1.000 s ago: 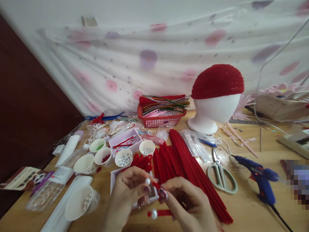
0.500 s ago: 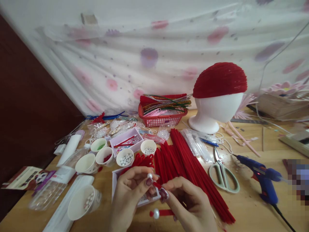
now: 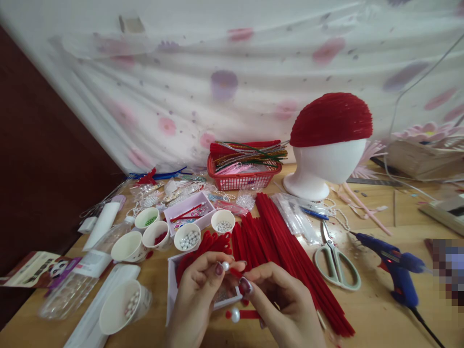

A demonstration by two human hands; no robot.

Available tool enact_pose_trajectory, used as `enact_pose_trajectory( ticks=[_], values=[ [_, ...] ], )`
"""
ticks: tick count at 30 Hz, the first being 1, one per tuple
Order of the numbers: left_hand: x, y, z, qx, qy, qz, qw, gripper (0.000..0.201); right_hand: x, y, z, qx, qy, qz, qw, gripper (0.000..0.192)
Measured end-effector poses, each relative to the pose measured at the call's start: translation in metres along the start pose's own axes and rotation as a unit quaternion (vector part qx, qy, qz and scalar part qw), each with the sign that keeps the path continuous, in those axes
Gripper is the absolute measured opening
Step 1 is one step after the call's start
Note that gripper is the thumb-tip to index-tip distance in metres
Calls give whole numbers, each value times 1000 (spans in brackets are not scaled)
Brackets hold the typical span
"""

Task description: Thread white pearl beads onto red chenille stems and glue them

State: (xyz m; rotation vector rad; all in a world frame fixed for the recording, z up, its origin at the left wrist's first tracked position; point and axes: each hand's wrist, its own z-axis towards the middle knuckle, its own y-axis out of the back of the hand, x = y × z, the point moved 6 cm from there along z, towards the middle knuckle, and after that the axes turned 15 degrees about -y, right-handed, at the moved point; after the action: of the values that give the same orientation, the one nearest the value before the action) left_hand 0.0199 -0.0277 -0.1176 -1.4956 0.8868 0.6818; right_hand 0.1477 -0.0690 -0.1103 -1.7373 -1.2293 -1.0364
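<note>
Pinched in the fingers of my left hand (image 3: 195,299) is a white pearl bead (image 3: 225,266). My right hand (image 3: 290,302) grips a red pipe cleaner, its short fuzzy end (image 3: 236,273) close beside that bead. Another stretch of red pipe cleaner (image 3: 250,314) sticks out leftward below my right fingers and carries a second pearl bead (image 3: 235,315) near its tip. Whether both red parts are one piece is hidden by my fingers. Behind my hands, a white box (image 3: 172,280) holds red looped pipe cleaners (image 3: 208,244).
Paper cups (image 3: 125,307) of beads stand at left. Long red pipe cleaners (image 3: 290,256) lie beside scissors (image 3: 337,266) and a blue glue gun (image 3: 398,270) at right. Behind stand a red basket (image 3: 244,181) and a foam head (image 3: 319,164) in a red cap (image 3: 331,121).
My left thumb has shifted back slightly, showing more of the bead. The red end in my right fingers has moved a little. Both hands keep their pinch.
</note>
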Motion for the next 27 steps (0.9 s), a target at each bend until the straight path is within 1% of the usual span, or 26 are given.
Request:
enact_pose_trajectory(
  ticks=[5, 12, 16, 19, 21, 25, 27],
  values=[
    [2, -2, 0, 9, 9, -6, 1000, 37, -3, 1, 1, 0, 12, -17, 1000, 36],
    [3, -1, 0, 12, 7, 10, 1000, 39, -4, 2, 2, -3, 7, -22, 1000, 37],
    [0, -1, 1, 28, -6, 24, 999, 40, -4, 2, 1, -5, 1, -26, 1000, 35],
    [-4, 3, 1, 37, -19, 79, 996, 42, -5, 3, 1, -5, 7, -32, 999, 33],
    [-8, 6, 1, 44, -42, 131, 990, 40, -5, 3, 2, -6, 10, -37, 999, 32],
    [-18, 8, 1, 65, -99, 223, 968, 33, -5, 1, 5, 1, 2, -36, 999, 33],
    [-20, 9, 1, 88, -121, 256, 955, 29, -5, -1, 6, 9, -4, -29, 1000, 35]
  ],
)
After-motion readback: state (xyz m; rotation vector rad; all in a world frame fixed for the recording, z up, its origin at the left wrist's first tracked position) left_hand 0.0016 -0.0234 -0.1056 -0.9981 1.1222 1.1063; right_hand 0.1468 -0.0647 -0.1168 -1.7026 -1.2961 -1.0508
